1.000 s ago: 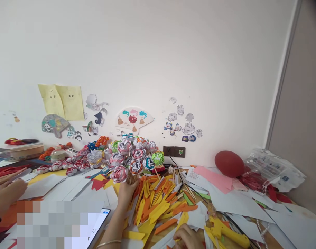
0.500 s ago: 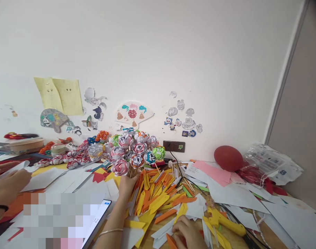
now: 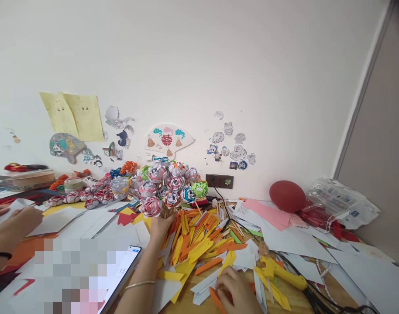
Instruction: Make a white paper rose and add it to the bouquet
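Note:
My left hand (image 3: 163, 226) is closed around the stems of a bunch of paper flowers (image 3: 175, 183), whose round heads are white with pink, orange, blue and green edges. The bunch stands upright above the cluttered tabletop. Low in the view, my right hand (image 3: 238, 291) rests with bent fingers among loose folded paper strips. An orange paper strip (image 3: 215, 300) lies by its fingertips. What is under the fingers is hidden. Between my hands spreads a heap of yellow and orange folded strips (image 3: 199, 246).
At the left edge, another person's hands (image 3: 21, 224) hold white paper. A phone (image 3: 121, 274) lies left of my forearm. To the right are a yellow glue gun (image 3: 281, 274) with a cable, white sheets (image 3: 359, 279), a red balloon (image 3: 287, 196) and a plastic bag (image 3: 343, 203).
The view has shifted slightly. My left hand keeps its grip on the flowers, and my right hand stays in nearly the same spot. The other person's hands have moved a little with the white paper.

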`<action>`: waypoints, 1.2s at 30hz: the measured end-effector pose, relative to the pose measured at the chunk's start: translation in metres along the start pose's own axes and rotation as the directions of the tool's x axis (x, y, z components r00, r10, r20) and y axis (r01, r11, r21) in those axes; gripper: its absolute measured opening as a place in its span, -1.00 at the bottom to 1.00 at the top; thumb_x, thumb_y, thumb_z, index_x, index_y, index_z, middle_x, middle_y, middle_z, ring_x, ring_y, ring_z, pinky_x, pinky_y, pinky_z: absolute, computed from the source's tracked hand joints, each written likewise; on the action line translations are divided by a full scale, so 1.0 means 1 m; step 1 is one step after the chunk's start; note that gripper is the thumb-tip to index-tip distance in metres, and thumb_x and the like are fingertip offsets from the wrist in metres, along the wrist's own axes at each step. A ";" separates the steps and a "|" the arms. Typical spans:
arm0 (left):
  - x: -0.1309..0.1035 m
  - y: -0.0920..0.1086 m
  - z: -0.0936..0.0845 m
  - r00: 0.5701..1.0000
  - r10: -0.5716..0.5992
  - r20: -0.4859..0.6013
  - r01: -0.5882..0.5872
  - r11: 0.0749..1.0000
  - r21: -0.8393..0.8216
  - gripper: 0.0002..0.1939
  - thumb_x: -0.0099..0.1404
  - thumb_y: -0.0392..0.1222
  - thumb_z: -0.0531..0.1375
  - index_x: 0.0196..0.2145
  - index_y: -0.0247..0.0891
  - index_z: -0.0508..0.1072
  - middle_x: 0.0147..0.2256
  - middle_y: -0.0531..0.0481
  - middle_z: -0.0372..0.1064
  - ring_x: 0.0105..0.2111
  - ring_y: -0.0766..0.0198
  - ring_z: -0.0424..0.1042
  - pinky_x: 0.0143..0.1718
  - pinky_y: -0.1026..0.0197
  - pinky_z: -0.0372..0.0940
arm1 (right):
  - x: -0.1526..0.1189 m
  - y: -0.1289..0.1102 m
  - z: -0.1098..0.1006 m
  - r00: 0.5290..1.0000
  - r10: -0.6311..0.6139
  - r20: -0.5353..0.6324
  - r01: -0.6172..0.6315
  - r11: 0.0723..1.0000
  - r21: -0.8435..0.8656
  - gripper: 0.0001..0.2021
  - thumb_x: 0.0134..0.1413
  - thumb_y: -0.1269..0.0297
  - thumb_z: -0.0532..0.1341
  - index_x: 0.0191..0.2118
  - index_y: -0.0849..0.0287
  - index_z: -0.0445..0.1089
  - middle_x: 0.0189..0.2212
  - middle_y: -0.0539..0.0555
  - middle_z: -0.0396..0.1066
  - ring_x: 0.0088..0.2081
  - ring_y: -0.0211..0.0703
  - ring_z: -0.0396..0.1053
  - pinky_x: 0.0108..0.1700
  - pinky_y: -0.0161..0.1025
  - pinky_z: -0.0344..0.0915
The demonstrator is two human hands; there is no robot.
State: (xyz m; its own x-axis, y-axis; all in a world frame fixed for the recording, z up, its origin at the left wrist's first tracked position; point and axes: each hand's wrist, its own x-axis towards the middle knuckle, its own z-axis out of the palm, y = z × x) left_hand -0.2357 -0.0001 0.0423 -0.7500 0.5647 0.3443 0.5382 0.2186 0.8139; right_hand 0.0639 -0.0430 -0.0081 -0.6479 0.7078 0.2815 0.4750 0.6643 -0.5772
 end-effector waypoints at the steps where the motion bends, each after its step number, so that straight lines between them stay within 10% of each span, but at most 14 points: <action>1: 0.001 0.001 -0.001 1.000 0.011 0.003 -0.011 1.000 0.008 -0.50 -0.08 0.12 0.20 -0.25 -0.30 0.42 -0.30 -0.15 0.49 -0.28 0.00 0.46 -0.39 0.20 0.28 | 0.000 -0.001 0.000 1.000 -0.003 0.000 0.003 1.000 -0.001 -0.80 -0.09 0.60 0.04 -0.41 0.16 0.28 -0.32 0.05 0.30 -0.26 -0.21 0.32 -0.24 -0.36 0.20; 36: 0.004 0.010 -0.009 0.992 -0.088 0.095 0.080 0.993 0.085 -0.40 -0.10 0.19 0.20 -0.19 -0.30 0.42 -0.18 -0.28 0.45 -0.15 -0.18 0.39 -0.34 0.09 0.27 | -0.006 -0.013 -0.002 1.000 -0.001 0.009 0.002 0.995 -0.102 -0.79 -0.03 0.58 0.06 -0.41 0.16 0.36 -0.33 0.03 0.32 -0.26 -0.20 0.29 -0.23 -0.33 0.15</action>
State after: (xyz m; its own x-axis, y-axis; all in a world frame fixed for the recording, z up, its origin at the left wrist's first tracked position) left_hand -0.2372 -0.0026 0.0560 -0.7546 0.6162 0.2254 0.5071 0.3297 0.7963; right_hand 0.0627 -0.0556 -0.0007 -0.6536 0.7052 0.2747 0.5324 0.6865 -0.4953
